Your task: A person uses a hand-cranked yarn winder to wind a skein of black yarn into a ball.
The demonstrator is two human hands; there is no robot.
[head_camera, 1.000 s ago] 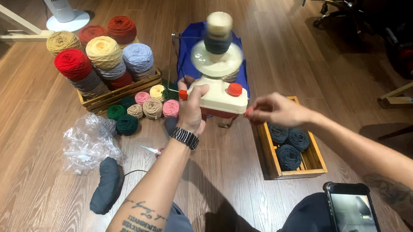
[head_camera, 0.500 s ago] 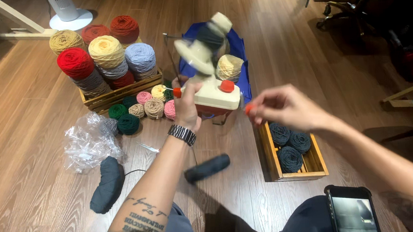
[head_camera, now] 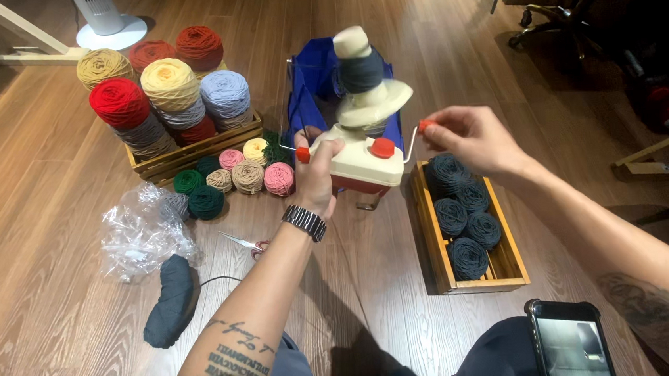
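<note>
1. Wooden floor (head_camera: 53,154): carries all items listed below.
2. Wooden crate (head_camera: 188,153), upper left: holds stacked large yarn cones in red, cream, grey-blue, mustard and rust.
3. Blue bag (head_camera: 310,82): lies behind the yarn winder, partly hidden by it.
4. Narrow wooden tray (head_camera: 508,266), right: holds five dark yarn cakes, directly under the right forearm.
5. Yarn winder (head_camera: 360,158): cream body, centre, raised above the floor; its tilted cone carries dark yarn (head_camera: 361,70).
6. Crumpled clear plastic (head_camera: 139,231) and a dark skein (head_camera: 170,300): lower left.
7. Phone (head_camera: 569,340): rests on the right knee.
8. Left hand (head_camera: 316,177): fingers wrapped around the winder's left side.
9. Right hand (head_camera: 470,139): fingertips pinching the red crank knob (head_camera: 423,125).
10. Small yarn cakes (head_camera: 247,175): in front of the crate.
11. Scissors (head_camera: 247,244): beside the left wrist.
</note>
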